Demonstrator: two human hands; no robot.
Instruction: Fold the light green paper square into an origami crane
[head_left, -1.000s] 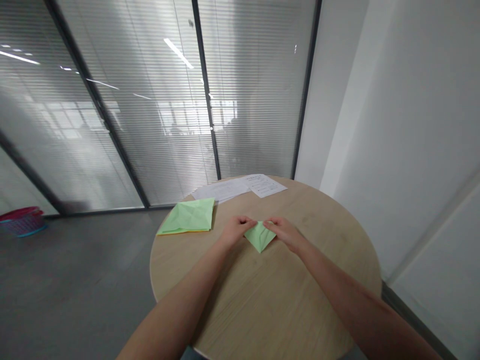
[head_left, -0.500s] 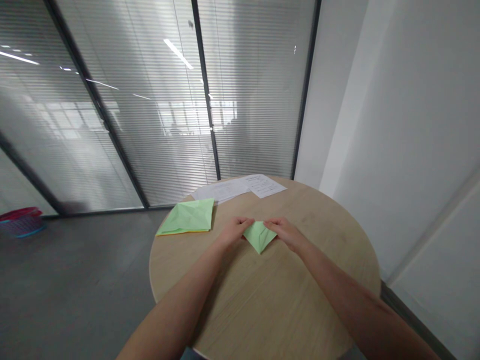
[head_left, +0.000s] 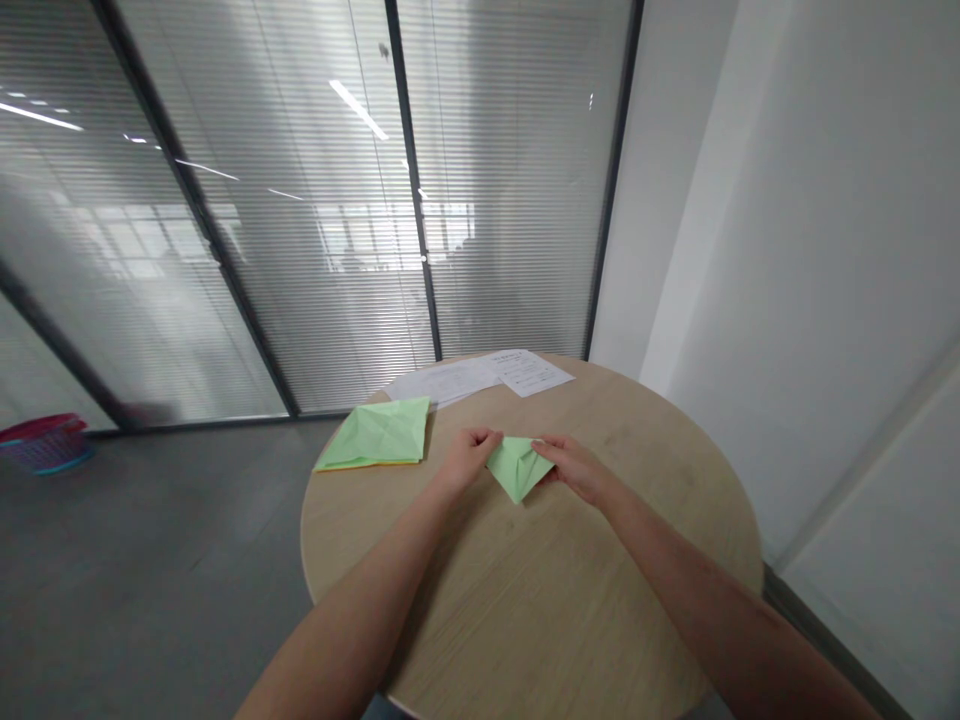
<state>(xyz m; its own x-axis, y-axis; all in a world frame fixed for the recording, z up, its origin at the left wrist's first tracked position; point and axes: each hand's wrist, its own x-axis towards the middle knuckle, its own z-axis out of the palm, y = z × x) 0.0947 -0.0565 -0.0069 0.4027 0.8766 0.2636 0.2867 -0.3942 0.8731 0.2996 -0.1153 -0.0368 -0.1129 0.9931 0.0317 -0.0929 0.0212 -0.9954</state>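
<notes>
Between my hands is a piece of folded green paper (head_left: 517,466), a triangle whose point faces me, with creases down its middle. My left hand (head_left: 469,456) pinches its left corner, thumb on top. At the right corner, my right hand (head_left: 574,468) grips the paper with the thumb above and fingers underneath. The paper is just over the tabletop; whether its tip touches the wood I cannot tell. Left of my hands lies a stack of green paper sheets (head_left: 382,435) with a yellow edge showing below.
White printed sheets (head_left: 450,378) overlap at the far side of the round wooden table (head_left: 540,620). Behind it stands a glass partition with blinds (head_left: 510,200); a white wall (head_left: 840,250) rises at the right. A red and blue basket (head_left: 45,445) sits on the floor at far left.
The folded green paper has risen slightly and its right side has tilted. My left thumb has shifted a little outward, and more of the right fingers shows beneath the paper.
</notes>
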